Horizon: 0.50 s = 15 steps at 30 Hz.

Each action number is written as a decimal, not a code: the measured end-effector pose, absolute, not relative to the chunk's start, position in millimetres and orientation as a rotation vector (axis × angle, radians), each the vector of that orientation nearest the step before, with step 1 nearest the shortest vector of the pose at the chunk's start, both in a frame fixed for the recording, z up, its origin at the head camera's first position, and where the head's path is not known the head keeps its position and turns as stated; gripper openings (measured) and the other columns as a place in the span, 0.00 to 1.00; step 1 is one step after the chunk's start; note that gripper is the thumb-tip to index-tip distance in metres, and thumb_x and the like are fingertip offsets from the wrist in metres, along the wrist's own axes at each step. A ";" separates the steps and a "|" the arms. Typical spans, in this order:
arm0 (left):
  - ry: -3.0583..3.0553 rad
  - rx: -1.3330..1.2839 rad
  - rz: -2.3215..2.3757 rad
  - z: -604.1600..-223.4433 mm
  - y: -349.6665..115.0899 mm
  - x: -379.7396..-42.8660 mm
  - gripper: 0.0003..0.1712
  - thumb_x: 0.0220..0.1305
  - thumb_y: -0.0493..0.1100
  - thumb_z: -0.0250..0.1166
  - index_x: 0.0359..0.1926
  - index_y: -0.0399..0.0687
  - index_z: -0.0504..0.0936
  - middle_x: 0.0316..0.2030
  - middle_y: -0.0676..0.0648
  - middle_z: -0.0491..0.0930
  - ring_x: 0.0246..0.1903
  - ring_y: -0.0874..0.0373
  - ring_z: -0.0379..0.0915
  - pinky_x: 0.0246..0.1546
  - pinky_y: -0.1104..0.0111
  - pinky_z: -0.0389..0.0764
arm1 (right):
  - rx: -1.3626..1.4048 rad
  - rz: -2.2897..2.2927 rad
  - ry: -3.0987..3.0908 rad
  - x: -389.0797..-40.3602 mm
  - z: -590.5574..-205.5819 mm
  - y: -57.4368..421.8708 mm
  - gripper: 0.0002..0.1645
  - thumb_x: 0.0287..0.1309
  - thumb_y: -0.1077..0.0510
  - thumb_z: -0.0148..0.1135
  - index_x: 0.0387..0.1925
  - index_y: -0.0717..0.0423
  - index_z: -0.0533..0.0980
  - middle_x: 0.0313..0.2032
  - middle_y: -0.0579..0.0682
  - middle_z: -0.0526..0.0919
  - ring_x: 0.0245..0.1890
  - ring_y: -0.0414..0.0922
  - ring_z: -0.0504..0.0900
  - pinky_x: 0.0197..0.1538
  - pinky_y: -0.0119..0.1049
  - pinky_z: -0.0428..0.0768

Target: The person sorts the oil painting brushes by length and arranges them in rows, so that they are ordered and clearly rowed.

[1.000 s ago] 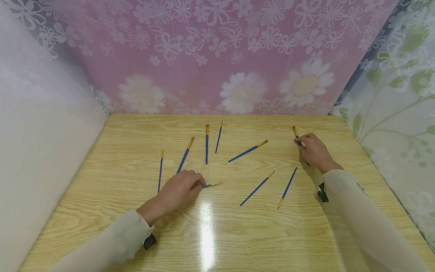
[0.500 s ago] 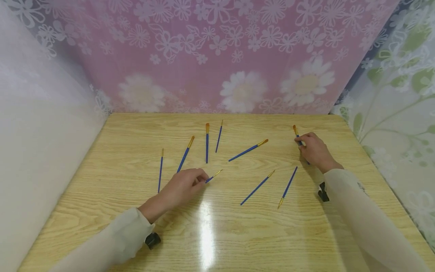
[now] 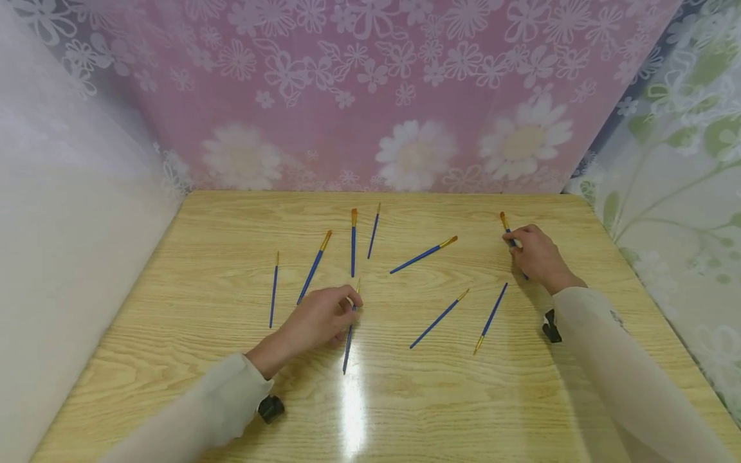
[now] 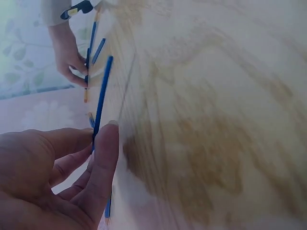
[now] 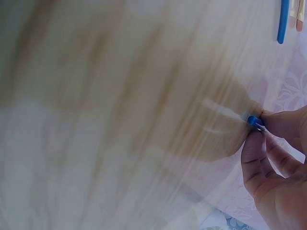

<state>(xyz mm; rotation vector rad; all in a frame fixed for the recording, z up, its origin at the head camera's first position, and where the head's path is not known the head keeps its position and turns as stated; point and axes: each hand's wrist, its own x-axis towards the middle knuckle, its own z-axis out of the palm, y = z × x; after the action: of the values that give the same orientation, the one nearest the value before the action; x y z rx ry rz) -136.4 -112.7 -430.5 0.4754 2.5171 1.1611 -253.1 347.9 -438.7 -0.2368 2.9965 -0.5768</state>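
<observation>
My left hand (image 3: 321, 315) pinches a thin blue paintbrush (image 3: 348, 347) between thumb and fingers, near the table's middle. Its gold ferrule points toward the back, and the handle end points toward me. In the left wrist view the blue handle (image 4: 102, 91) juts out past the fingertips. At the back right, my right hand (image 3: 538, 257) grips a wider paintbrush (image 3: 503, 222) with orange-brown bristles facing the back; the hand covers much of its handle. The right wrist view shows the rounded blue handle end (image 5: 253, 120) between thumb and fingers.
Several other blue paintbrushes lie spread on the wooden table (image 3: 440, 411). One wide brush (image 3: 314, 267) lies just behind my left hand, and a thin one (image 3: 274, 289) to its left. Two thin brushes (image 3: 440, 318) (image 3: 491, 318) lie between the hands. Patterned curtains surround the table.
The brush in my left hand has swung from pointing right to pointing toward the back, its handle now showing below the hand. That hand shifted slightly right. The right hand has stayed in place.
</observation>
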 end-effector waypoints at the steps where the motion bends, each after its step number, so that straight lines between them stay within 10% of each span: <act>1: 2.517 0.475 1.158 -431.3 -111.8 -136.4 0.10 0.78 0.39 0.66 0.56 0.46 0.84 0.35 0.50 0.86 0.18 0.57 0.82 0.24 0.66 0.85 | -0.232 -0.579 2.994 -253.1 -438.7 347.9 0.25 0.80 0.68 0.53 0.72 0.71 0.73 0.68 0.77 0.66 0.65 0.76 0.72 0.63 0.75 0.73; 15: 2.728 0.559 0.876 -435.6 -99.8 -132.5 0.06 0.75 0.44 0.70 0.49 0.50 0.86 0.35 0.56 0.82 0.31 0.63 0.73 0.36 0.66 0.78 | -0.219 -0.573 2.984 -253.3 -437.7 347.2 0.25 0.80 0.67 0.52 0.72 0.71 0.72 0.69 0.77 0.66 0.66 0.76 0.71 0.64 0.74 0.73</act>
<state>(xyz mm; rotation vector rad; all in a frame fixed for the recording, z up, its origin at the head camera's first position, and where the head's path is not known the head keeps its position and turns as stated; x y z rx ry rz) -132.5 -99.8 -435.6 0.5595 2.7278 0.8765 -253.3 347.2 -437.7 -0.2194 2.9842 -0.5727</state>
